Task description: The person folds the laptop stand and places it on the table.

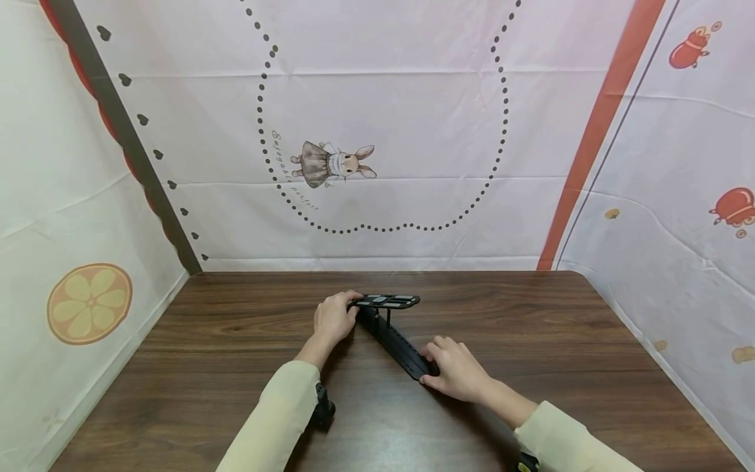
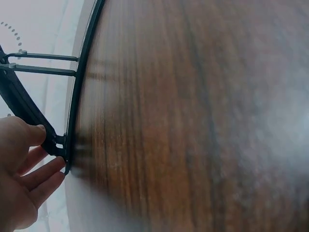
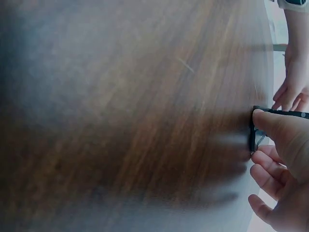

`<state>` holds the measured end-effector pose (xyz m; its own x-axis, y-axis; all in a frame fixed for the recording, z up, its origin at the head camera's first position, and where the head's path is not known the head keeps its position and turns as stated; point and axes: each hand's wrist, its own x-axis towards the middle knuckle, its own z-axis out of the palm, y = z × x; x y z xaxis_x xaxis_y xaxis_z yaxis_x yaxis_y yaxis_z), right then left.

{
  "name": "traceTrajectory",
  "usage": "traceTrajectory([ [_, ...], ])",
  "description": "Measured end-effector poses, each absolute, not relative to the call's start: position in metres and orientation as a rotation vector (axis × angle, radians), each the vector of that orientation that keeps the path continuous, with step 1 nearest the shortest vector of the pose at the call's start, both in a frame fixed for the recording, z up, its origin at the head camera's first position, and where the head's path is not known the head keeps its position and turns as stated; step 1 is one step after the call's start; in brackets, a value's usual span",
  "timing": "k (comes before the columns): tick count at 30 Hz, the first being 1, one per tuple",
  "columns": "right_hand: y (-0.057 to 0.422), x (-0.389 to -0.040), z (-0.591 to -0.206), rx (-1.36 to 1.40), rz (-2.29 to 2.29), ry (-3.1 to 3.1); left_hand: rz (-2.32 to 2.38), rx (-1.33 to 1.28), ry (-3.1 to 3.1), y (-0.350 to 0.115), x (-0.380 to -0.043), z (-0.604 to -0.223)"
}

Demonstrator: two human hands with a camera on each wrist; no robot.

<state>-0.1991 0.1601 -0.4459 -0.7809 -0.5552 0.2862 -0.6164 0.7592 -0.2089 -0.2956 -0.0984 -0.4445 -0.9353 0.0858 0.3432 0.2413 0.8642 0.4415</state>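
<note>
A black folding stand (image 1: 394,343) lies diagonally on the table, its long base bar flat on the wood. Its upper arm (image 1: 407,302) is raised at an angle, with two thin struts (image 1: 388,318) joining it to the base. At the far hinged end, my left hand (image 1: 334,317) pinches the stand; in the left wrist view, the thumb (image 2: 36,134) lies on the raised arm and fingertips touch near the hinge. My right hand (image 1: 455,371) grips the near end of the base between thumb and fingers. In the right wrist view that end (image 3: 252,130) shows between them.
The brown wooden table (image 1: 236,367) extends around the stand. Printed white cloth (image 1: 413,131) hangs behind the table and along both sides. A black device (image 1: 322,408) is strapped at the left wrist, another (image 1: 527,461) at the right.
</note>
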Motion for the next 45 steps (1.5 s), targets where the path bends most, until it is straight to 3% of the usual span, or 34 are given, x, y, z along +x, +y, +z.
traceTrajectory([
  [45,0.146,-0.195,-0.447,1.186,0.344,-2.629,-1.025,-0.32,-2.785,-0.081,-0.305,-0.447],
])
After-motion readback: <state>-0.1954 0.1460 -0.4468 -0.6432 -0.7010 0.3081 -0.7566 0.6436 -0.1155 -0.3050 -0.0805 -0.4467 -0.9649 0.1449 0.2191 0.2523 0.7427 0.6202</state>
